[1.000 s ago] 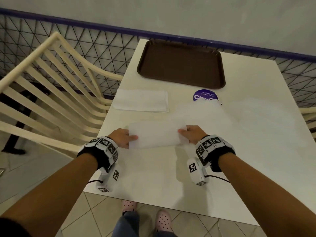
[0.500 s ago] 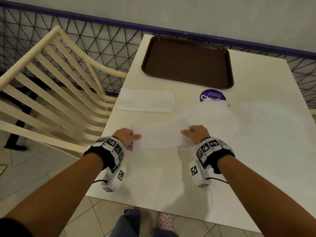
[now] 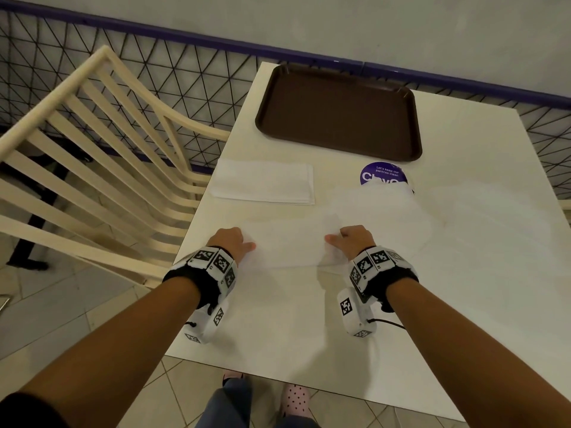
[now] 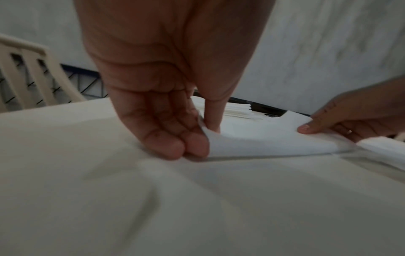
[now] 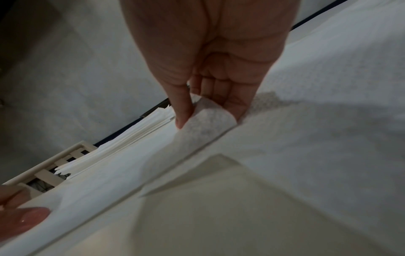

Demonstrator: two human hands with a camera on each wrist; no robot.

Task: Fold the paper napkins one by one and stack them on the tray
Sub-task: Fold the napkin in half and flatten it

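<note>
A white paper napkin (image 3: 290,245) lies folded over on the white table, a loose flap of it spreading to the right (image 3: 386,217). My left hand (image 3: 231,242) pinches its left end between thumb and fingers (image 4: 195,145). My right hand (image 3: 349,239) pinches the right end, thumb on top (image 5: 181,110). A stack of flat napkins (image 3: 265,182) sits beyond the left hand. The brown tray (image 3: 340,109) stands bare at the table's far end.
A round purple sticker (image 3: 383,174) lies on the table (image 3: 479,242) in front of the tray, partly covered by napkin. A cream slatted chair (image 3: 102,156) stands left of the table. A wire mesh fence (image 3: 154,66) runs behind.
Both hands have kept hold of the napkin's ends and lowered the folded napkin nearer to the table; the camera has tilted a little.
</note>
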